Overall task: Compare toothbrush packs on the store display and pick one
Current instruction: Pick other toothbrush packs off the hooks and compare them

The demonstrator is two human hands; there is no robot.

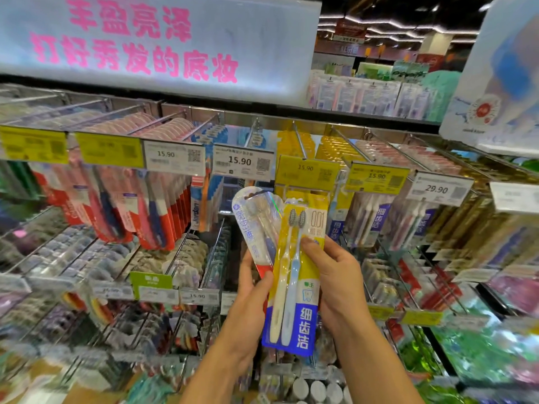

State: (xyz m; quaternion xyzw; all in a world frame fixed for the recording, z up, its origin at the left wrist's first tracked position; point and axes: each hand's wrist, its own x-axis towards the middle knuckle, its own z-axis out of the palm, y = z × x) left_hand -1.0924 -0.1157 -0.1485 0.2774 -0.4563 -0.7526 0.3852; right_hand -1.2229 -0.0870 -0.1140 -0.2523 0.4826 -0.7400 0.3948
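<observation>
I hold two toothbrush packs side by side in front of the store display. My left hand [250, 290] grips the lower end of a white, blue and red single-brush pack [253, 221], which leans to the left. My right hand [332, 275] grips a yellow and blue twin pack [300, 287] with one yellow and one light blue brush inside; its thumb lies across the front. The twin pack overlaps the right edge of the other pack.
Hooks of hanging toothbrush packs fill the display, with a price tag [239, 161] reading 15.90 and another price tag [436, 188] reading 29.90. A white banner [151, 39] with pink characters hangs above. A white sign [495, 83] juts in at the upper right.
</observation>
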